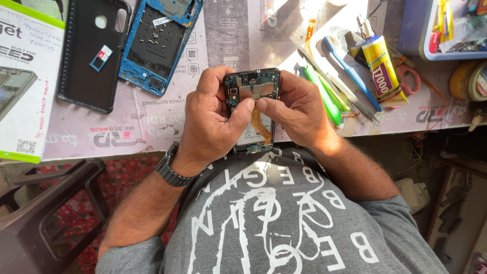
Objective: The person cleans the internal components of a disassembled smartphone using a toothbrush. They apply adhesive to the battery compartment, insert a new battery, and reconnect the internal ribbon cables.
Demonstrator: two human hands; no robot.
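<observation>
An opened phone (252,83), its back cover off, shows a green circuit board, a camera module and an orange flex cable. Both hands hold it upright over the near edge of the work table. My left hand (210,122) wraps its left side, thumb pressing on the board. My right hand (297,109) grips the right side, its thumb meeting the left thumb at the phone's middle. A dark watch sits on my left wrist. The phone's lower end is partly hidden behind my left palm.
A blue phone back frame (160,43) and a black case (91,50) with a small SIM tray lie at the back left. A white box (25,76) is far left. Tools, a blue toothbrush (350,73) and a yellow glue tube (383,71) lie right. A dark stool (45,208) stands lower left.
</observation>
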